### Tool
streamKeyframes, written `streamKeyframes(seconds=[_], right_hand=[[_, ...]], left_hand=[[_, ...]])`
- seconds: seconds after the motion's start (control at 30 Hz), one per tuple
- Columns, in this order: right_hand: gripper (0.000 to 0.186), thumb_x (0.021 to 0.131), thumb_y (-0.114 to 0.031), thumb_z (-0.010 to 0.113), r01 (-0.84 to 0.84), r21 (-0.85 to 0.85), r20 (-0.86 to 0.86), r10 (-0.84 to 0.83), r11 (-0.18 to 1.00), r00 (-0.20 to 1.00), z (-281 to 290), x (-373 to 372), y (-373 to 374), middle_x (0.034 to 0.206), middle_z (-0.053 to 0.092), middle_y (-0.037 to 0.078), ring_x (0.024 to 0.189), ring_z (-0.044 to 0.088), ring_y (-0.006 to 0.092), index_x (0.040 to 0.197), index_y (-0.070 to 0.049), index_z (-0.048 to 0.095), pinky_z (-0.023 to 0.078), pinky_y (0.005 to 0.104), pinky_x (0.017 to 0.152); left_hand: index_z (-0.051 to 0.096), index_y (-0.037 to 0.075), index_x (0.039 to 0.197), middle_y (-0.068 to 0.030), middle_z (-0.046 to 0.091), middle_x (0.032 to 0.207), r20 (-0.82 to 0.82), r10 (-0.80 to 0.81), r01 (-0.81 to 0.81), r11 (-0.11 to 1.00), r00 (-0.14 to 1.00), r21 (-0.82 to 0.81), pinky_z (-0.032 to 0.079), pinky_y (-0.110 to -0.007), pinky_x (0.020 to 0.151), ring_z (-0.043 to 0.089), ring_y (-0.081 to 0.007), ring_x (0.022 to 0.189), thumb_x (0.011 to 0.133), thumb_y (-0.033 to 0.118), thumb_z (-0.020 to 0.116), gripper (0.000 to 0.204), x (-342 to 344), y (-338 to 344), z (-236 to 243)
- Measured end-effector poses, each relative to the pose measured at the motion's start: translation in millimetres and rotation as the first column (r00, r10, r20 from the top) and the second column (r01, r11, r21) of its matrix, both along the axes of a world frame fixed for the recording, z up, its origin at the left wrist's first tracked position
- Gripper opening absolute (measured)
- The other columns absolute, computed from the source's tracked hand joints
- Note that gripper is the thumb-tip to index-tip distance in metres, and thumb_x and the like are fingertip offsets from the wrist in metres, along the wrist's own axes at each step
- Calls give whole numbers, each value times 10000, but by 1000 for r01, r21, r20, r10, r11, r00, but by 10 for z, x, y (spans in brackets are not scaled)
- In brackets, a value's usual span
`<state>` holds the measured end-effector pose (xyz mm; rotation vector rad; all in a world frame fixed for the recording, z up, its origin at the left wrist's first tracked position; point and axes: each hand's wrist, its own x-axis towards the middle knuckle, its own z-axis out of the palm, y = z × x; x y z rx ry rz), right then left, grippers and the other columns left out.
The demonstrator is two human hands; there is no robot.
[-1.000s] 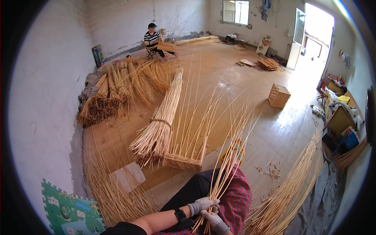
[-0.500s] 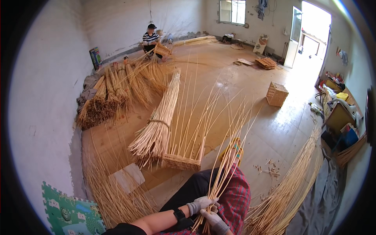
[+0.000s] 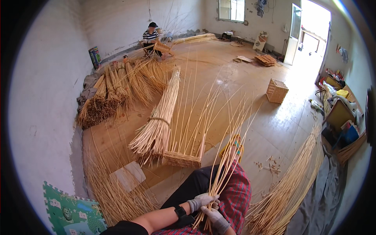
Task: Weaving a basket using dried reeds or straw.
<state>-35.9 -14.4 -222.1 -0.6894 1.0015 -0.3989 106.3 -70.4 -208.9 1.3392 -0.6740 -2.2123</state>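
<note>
Both hands wear pale gloves and meet over my lap on a loose handful of wicker rods (image 3: pixel 219 178), whose thin tips fan out up and away. My left hand (image 3: pixel 202 201) is closed round the rods near their butt ends. Just below it, my right hand (image 3: pixel 215 217) also grips the lower part of the handful; some of its fingers are hidden. Beyond my knee lies a partly woven wicker panel (image 3: pixel 182 159) with long upright rods rising from it. Beside it is a thick tied bundle of rods (image 3: pixel 156 129).
Loose rods (image 3: pixel 113 184) spread at left by a green foam mat (image 3: pixel 74 213); another long heap (image 3: pixel 288 186) lies at right. Several bundles (image 3: pixel 113 86) lean by the left wall. A square basket (image 3: pixel 277 91) stands farther right. A person (image 3: pixel 152 41) sits weaving at the back.
My right hand has shifted slightly up and left along the rods. Both hands keep their hold. The person at the back has moved the basket piece a little.
</note>
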Motion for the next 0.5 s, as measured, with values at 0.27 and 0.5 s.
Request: streamKeyframes(seconds=[0.27,0.5], right_hand=[[428,982,-302,628,-20,2,-20,20,1000,1000,-38,-17,-34,1105,651,74,983,649,184,1288,-14,551,531,329,880],[451,975,-298,642,-11,24,37,10,1000,999,-106,11,25,1139,635,80,1013,642,197,1298,2,545,533,333,880]], left_hand=[[655,7,1024,-105,703,782,-10,50,-50,998,999,31,579,-322,670,693,-191,705,995,396,589,395,-35,-14,-35],[652,-2,1041,-110,699,809,-21,98,-98,995,995,12,589,-341,678,697,-209,730,1022,341,550,358,0,60,-17]])
